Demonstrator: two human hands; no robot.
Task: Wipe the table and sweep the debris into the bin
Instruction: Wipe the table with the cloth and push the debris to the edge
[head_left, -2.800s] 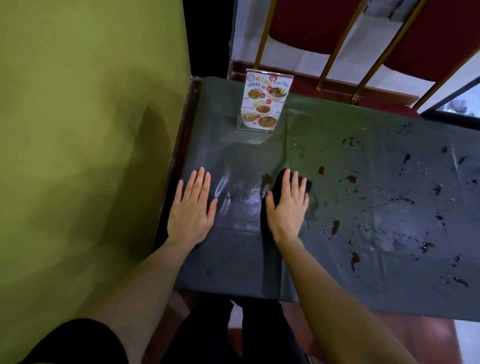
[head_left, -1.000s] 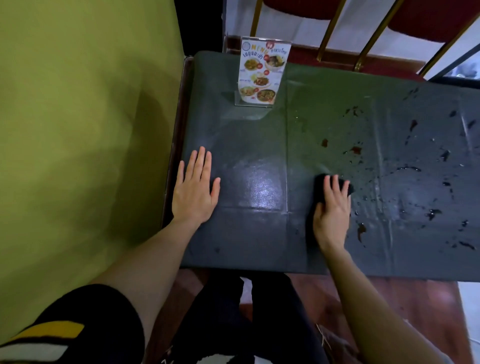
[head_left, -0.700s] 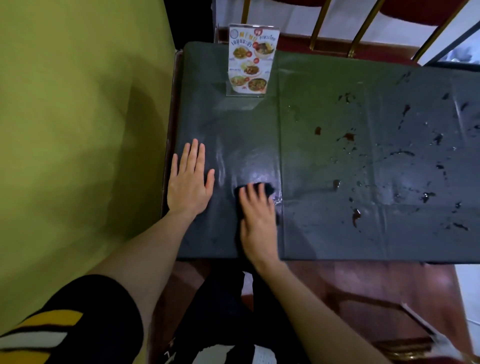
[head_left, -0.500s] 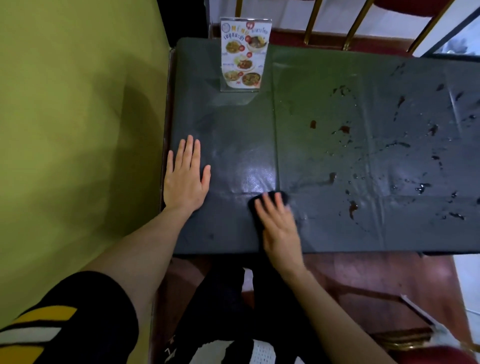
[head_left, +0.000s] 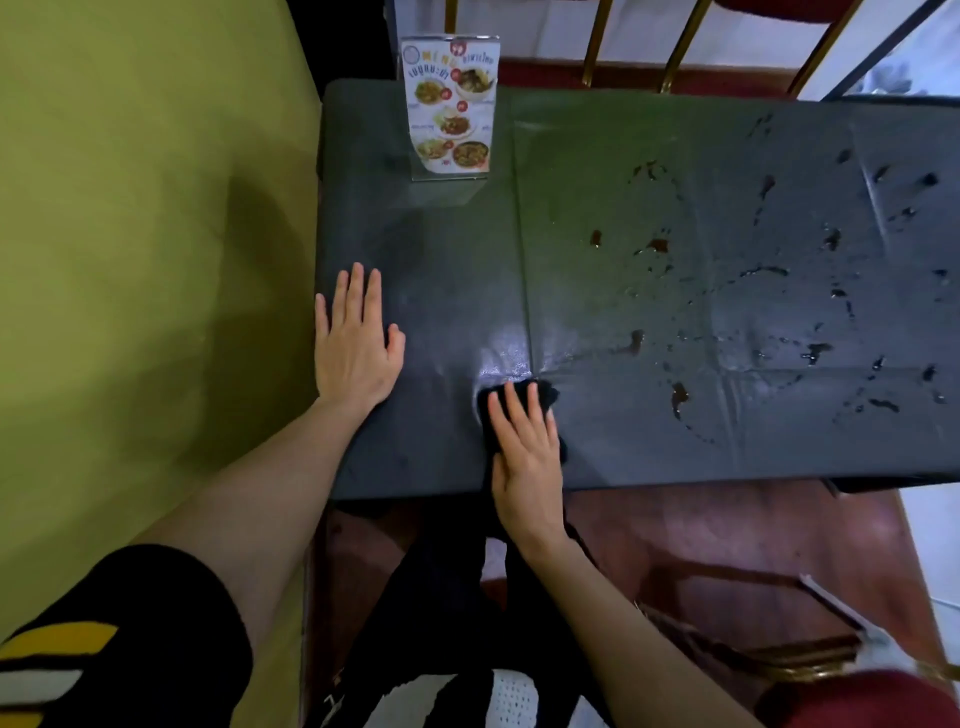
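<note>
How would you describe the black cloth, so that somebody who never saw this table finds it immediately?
Start at the dark green table beside the yellow-green wall. At its near edge, the right hand presses flat on the black cloth. Unlike the brown spills to its right, it is a soft bunched fabric showing past the fingertips.

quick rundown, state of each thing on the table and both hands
table: wiped and damp at left, brown spills on the right half
cloth: flat under the right hand, near the front edge
menu stand: upright, far left
left hand: flat, pressing the table
right hand: fingers straight, pressing the cloth
</note>
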